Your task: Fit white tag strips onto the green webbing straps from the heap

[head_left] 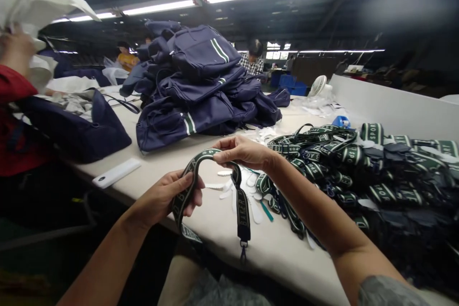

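Both my hands hold one green strap (pixel 243 210) with white edges and woven lettering. My left hand (pixel 178 192) grips it lower on the left, thumb pressed on the band. Higher up, my right hand (pixel 239 150) pinches the top of the loop between thumb and fingers. From there one end hangs down with a metal clip (pixel 243 251) at its tip. The other part drops below my left hand toward my lap, where its end is hard to see. White strips (pixel 251 196) lie on the table behind the strap.
A heap of similar straps (pixel 322 158) covers the table's right side. Navy bags (pixel 201 52) are piled at the back. At left are a white flat bar (pixel 117 173), a navy bag (pixel 103 129) and a person's red sleeve (pixel 14 83). A fan (pixel 318 86) stands by the partition (pixel 394 105).
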`<action>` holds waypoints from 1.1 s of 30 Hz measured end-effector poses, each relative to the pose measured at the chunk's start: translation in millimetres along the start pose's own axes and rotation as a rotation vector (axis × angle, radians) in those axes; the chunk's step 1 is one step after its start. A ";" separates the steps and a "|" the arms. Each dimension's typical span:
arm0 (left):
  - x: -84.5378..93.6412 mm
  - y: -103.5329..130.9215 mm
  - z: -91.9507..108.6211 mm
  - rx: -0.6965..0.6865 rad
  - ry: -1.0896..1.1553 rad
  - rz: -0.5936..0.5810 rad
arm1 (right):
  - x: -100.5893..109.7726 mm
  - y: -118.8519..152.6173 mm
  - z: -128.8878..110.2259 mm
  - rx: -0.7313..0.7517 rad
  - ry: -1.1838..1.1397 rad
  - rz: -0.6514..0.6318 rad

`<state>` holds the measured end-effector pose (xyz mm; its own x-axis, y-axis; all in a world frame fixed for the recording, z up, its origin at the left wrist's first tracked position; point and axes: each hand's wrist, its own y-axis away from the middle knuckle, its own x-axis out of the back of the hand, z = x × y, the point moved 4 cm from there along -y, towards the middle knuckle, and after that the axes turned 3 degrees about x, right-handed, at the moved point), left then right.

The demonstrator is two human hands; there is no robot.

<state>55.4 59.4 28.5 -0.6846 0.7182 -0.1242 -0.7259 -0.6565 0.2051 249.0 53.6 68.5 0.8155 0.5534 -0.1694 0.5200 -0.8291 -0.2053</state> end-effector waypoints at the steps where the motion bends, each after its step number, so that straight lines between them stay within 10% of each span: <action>1: -0.8 0.1 3.7 -0.029 -0.001 0.011 | 1.3 -0.5 2.9 0.004 -0.051 0.020; 7: -4.1 -1.6 34.5 -0.235 -0.001 0.131 | -3.1 3.0 29.7 0.085 -0.276 0.154; 13: -5.6 20.3 67.0 -0.155 -0.408 0.095 | -30.0 16.1 33.9 0.051 -0.053 -0.028; 20: -5.6 45.0 74.3 -0.504 -1.064 0.701 | -68.3 28.8 -10.0 0.572 1.040 0.719; 25: -19.8 57.6 65.9 -0.889 -0.722 1.022 | -107.6 21.1 39.7 0.368 0.386 0.619; 33: 9.9 57.0 65.2 -0.802 0.062 0.734 | -114.7 21.7 99.0 0.066 -0.273 0.258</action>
<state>11.5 44.1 102.4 -0.9546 0.0920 -0.2835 0.0447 -0.8963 -0.4411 141.5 -20.0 -12.0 0.8151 0.3352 -0.4725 0.2816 -0.9420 -0.1825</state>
